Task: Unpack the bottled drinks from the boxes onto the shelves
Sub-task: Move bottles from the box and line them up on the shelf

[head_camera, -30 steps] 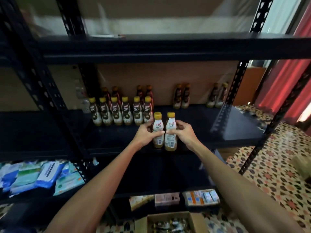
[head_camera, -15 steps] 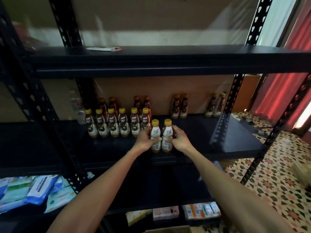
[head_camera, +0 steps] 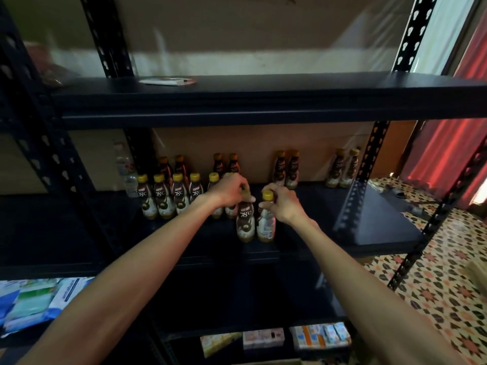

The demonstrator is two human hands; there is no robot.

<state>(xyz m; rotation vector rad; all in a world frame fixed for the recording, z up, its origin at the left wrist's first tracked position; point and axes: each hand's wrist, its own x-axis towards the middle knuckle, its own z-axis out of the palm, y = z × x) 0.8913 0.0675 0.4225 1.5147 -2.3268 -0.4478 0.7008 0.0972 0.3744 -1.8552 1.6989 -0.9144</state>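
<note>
Black steel shelving [head_camera: 263, 106] fills the view; on its dark middle shelf [head_camera: 376, 227] two small yellow-capped plastic drink bottles [head_camera: 245, 222] stand touching, near the front. Full and smooth, they likely feel firm but tippy, best taken at the neck. Left hand [head_camera: 229, 191] curls over one cap, right hand [head_camera: 283, 205] pinches the other's neck, forearms stretched forward

The rack's uprights [head_camera: 367, 164] look like black painted metal with punched holes. The middle shelf [head_camera: 382, 230] has a smooth, matt dark surface. The bottles [head_camera: 245, 222] seem plastic, with glossy printed labels and yellow plastic caps [head_camera: 267, 195]. The floor tiles [head_camera: 434, 285] shine a little, and the red curtain [head_camera: 448, 151] is cloth.
</note>
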